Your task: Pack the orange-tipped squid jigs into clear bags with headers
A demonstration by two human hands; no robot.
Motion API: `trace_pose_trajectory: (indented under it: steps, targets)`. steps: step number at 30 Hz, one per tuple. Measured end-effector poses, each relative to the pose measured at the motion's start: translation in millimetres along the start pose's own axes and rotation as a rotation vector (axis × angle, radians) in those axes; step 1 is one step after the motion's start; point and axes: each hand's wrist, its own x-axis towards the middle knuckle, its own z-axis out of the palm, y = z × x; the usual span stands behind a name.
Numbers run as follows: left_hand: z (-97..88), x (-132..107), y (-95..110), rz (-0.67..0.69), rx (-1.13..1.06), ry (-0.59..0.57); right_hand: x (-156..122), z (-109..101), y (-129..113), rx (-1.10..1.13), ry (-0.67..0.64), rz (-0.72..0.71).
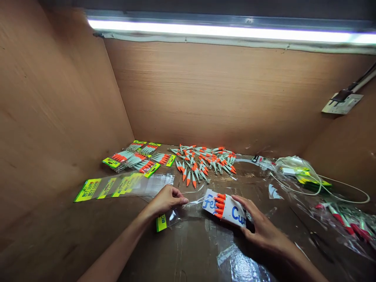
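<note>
My right hand (pixel 260 223) grips a folded white card holder (pixel 233 213) with blue handwriting, its thumb below and fingers above. Several orange-tipped fishing lures (pixel 219 205) lie side by side in the holder, their orange ends showing; their other ends are hidden. To the left, my left hand (pixel 169 200) is closed in a pinch on a clear plastic strip (pixel 195 201) that stretches toward the holder. Whether it is tape or the edge of a bag I cannot tell. Just under that hand lies a clear bag with a yellow-green label (pixel 161 222).
Loose white-and-orange lures (pixel 202 160) are heaped at the back. Packed lure bags (pixel 132 158) lie back left, above a fanned row of labelled bags (pixel 108 188). At right are a white cord (pixel 319 184), red-headed lures in plastic (pixel 346 223) and dark scissors (pixel 319 241).
</note>
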Motion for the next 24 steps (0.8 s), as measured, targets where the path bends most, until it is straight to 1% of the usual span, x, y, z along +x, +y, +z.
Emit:
trace_pose_trajectory:
  steps: [4, 10, 13, 16, 18, 22, 24]
  targets:
    - [2.9, -0.8, -2.1, -0.007, 0.004, -0.048, -0.3, -1.0, -2.0, 0.015, -0.027, 0.002]
    - [2.7, -2.4, -2.1, -0.020, 0.057, -0.097, -0.4, -0.1, -3.5, 0.024, 0.010, 0.007]
    - [4.6, -3.2, -1.7, -0.018, 0.122, -0.078, -1.6, 2.3, -3.2, 0.017, -0.020, 0.000]
    - [9.0, -6.3, 2.5, -0.001, 0.208, -0.019, -2.7, 3.5, -2.5, -0.009, -0.065, -0.039]
    - [13.5, -9.8, 7.4, 0.054, 0.286, 0.046, -3.0, 3.2, -2.6, -0.022, -0.076, -0.064]
    - [23.7, -14.8, 13.9, 0.325, 0.613, 0.198, -3.3, 1.5, -4.0, -0.026, -0.097, -0.068]
    - [27.6, -15.3, 12.9, 0.391, 0.730, 0.221, -4.1, 1.0, -4.6, -0.028, -0.119, -0.062]
